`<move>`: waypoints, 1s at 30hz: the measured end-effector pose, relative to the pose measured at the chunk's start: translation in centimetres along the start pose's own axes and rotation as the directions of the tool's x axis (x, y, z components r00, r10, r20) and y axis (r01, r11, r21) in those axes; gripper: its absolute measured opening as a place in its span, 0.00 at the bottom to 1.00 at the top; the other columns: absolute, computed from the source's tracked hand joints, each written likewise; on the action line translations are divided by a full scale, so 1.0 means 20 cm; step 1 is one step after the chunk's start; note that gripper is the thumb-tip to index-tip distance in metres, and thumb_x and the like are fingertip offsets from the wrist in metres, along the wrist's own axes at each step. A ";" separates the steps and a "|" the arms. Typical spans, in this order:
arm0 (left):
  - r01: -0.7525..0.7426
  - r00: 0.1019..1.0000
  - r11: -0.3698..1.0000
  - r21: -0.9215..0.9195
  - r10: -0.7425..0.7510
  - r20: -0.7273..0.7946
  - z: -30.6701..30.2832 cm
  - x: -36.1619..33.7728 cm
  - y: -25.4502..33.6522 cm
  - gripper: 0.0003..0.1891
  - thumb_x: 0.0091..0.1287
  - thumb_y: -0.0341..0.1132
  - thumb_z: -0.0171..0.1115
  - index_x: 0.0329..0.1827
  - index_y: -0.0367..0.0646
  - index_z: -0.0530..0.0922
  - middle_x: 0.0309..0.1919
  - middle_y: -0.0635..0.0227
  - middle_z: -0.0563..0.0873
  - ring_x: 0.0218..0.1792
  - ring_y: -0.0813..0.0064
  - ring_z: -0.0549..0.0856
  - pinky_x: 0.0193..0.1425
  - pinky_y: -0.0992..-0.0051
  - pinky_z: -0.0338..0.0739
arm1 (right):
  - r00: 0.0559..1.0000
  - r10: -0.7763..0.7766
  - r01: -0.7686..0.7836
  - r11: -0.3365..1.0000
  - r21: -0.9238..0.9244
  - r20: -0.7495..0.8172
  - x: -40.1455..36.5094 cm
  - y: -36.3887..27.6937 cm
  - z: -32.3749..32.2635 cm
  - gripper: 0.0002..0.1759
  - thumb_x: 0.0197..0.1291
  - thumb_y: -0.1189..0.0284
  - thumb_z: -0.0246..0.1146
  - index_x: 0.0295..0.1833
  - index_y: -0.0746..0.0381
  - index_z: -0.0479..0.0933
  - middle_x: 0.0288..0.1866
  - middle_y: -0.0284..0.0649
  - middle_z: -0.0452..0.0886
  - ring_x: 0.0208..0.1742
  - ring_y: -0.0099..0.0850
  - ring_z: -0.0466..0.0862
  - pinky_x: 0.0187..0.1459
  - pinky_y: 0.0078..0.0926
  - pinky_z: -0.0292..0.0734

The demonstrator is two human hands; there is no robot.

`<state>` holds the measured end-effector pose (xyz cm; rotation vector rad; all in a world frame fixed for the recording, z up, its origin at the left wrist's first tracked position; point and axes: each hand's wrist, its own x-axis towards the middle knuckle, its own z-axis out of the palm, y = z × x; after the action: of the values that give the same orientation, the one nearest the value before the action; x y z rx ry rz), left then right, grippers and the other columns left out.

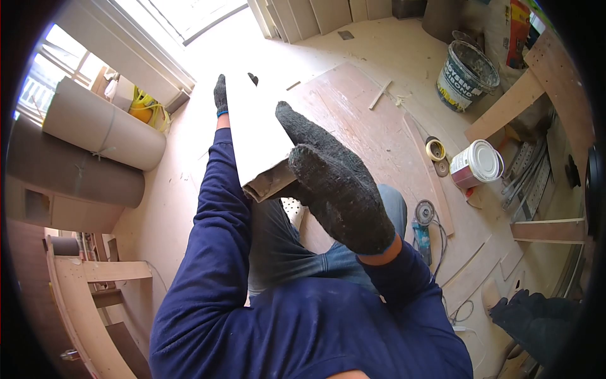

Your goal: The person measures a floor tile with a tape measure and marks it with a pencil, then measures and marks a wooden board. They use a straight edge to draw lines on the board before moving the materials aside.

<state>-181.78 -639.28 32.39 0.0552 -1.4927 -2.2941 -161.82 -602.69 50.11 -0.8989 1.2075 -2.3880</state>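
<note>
In the head view, the person holds a long white board with both hands, off the floor, in front of the body and pointing away from it. The left hand, gloved, shows on both long edges near the far end, so it looks clamped around the board from below. The right hand, also gloved, is clamped at the near right corner, fingers along the right edge and thumb by the near end; its grip underneath is hidden. That end shows a rough, hollow-looking underside.

To hold it well, I would spread the load evenly between the two hands, with no twist along the length. The rough near end likely chips easily, so the right thumb should press lightly there and the palm do more of the work. Gloves can slip on a smooth face; a firm hold on the edges is safer than one on the flat.

A big sheet lies on the floor beyond. Near its right edge are a strip, a tape roll and a grinder; feet and board ends are best held clear of the grinder.
</note>
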 end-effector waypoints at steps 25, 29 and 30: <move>0.631 0.767 0.672 0.388 -0.462 -0.445 0.25 -0.24 -0.15 0.22 0.73 0.42 0.57 0.65 0.41 0.71 0.53 0.58 0.83 0.55 0.54 0.83 0.53 0.57 0.84 | 0.769 0.321 -0.312 0.943 0.114 -0.552 -0.46 0.16 -0.89 0.36 0.53 0.72 0.52 0.70 0.75 0.66 0.58 0.58 0.79 0.47 0.48 0.87 0.43 0.42 0.90; 0.166 0.954 0.337 0.927 -0.293 -0.065 -0.18 -0.20 -0.53 0.21 0.62 0.33 0.64 0.59 0.37 0.77 0.53 0.50 0.84 0.57 0.52 0.82 0.63 0.62 0.77 | 0.694 0.406 -0.372 0.909 0.187 -0.595 -0.74 0.32 -1.19 0.40 0.47 0.72 0.53 0.71 0.74 0.66 0.55 0.58 0.81 0.43 0.47 0.87 0.39 0.41 0.89; 0.207 0.936 0.197 0.958 -0.326 -0.135 -0.10 -0.25 -0.49 0.23 0.65 0.40 0.61 0.61 0.37 0.77 0.56 0.48 0.83 0.60 0.50 0.81 0.66 0.61 0.75 | 0.646 0.466 -0.431 0.876 0.215 -0.605 -0.81 0.37 -1.25 0.41 0.45 0.73 0.53 0.71 0.74 0.66 0.54 0.58 0.81 0.42 0.47 0.87 0.38 0.42 0.89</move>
<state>-179.83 -635.80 21.94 0.6062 -2.9343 -1.0974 -166.04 -583.39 26.65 0.2988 1.3685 -2.3186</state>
